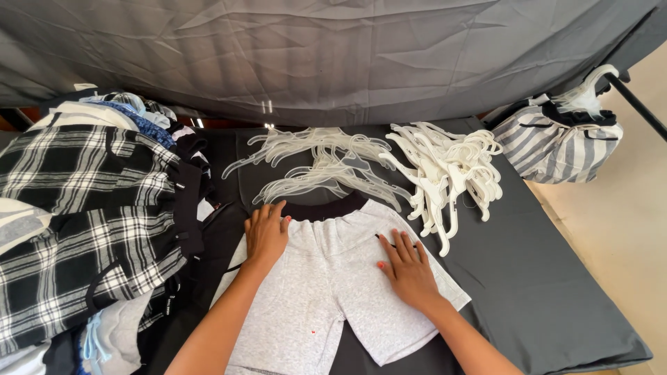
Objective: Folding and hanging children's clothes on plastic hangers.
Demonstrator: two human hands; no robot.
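Observation:
A pair of light grey shorts [326, 285] with a black waistband lies flat on the dark table [542, 278], waistband away from me. My left hand [266, 232] rests palm down on the shorts' upper left part, fingers spread, near the waistband. My right hand [406, 267] presses flat on the right side of the shorts, fingers apart, close to a thin black cord. Neither hand holds anything.
A pile of clear hangers [319, 163] and a pile of white hangers [448, 170] lie beyond the shorts. A stack of black-and-white plaid clothes [83, 215] fills the left. Striped garments on hangers [563, 142] sit at the far right. A grey cloth [313, 55] hangs behind.

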